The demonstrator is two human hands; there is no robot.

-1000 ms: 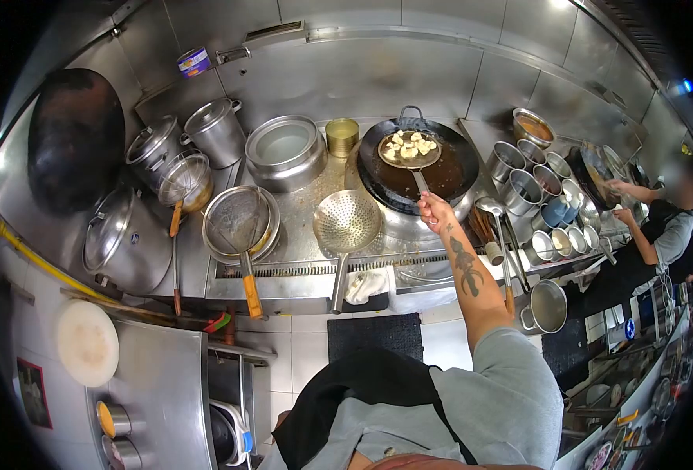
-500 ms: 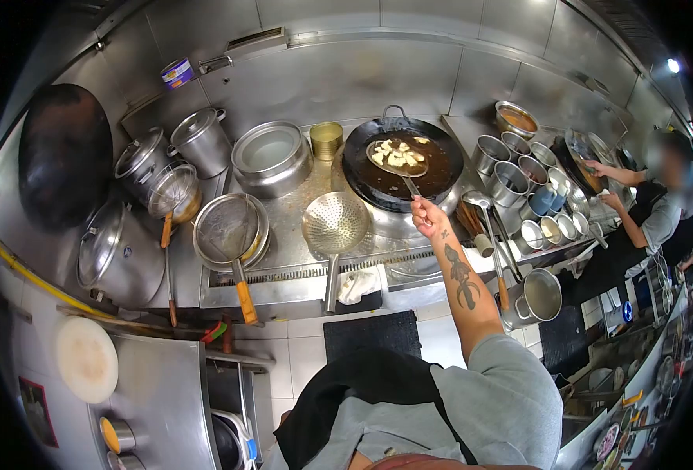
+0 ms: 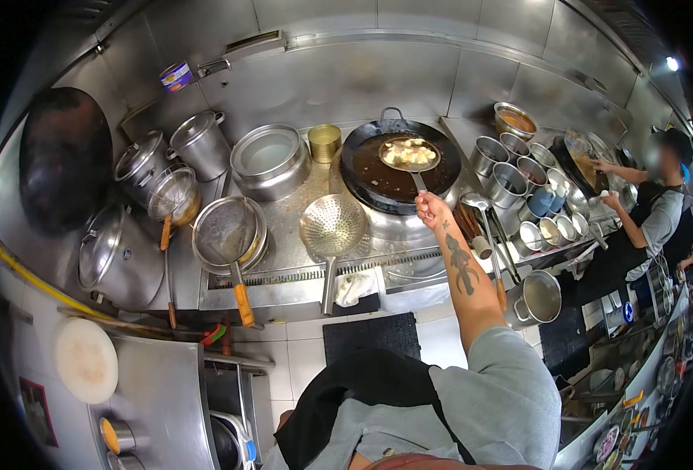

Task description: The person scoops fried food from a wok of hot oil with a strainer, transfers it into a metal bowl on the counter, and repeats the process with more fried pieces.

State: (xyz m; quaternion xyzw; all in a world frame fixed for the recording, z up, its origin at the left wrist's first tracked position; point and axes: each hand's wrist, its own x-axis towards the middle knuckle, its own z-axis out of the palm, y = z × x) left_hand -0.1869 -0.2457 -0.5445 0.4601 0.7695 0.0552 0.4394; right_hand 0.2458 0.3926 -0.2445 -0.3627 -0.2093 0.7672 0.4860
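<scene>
My right hand [image 3: 433,208] is closed round the handle of a round skimmer [image 3: 418,182], with my arm stretched forward over the stove. In the skimmer's bowl lies a heap of pale yellow-white food pieces [image 3: 407,150], too small to name. Beneath it is a large black wok [image 3: 356,174] holding dark brown liquid, probably oil; whether the bowl touches the liquid I cannot tell. My left hand is out of view.
A perforated ladle [image 3: 332,223] and mesh strainers [image 3: 225,231] lie left of the wok, near a large steel pot [image 3: 292,178]. Metal containers [image 3: 508,182] and a long-handled ladle [image 3: 478,200] stand right. A co-worker [image 3: 660,215] handles another wok [image 3: 572,163] farther right.
My right hand has carried the skimmer slightly to the right. The pale pieces now sit together in its bowl; a loose piece that lay beside them is no longer apart.
</scene>
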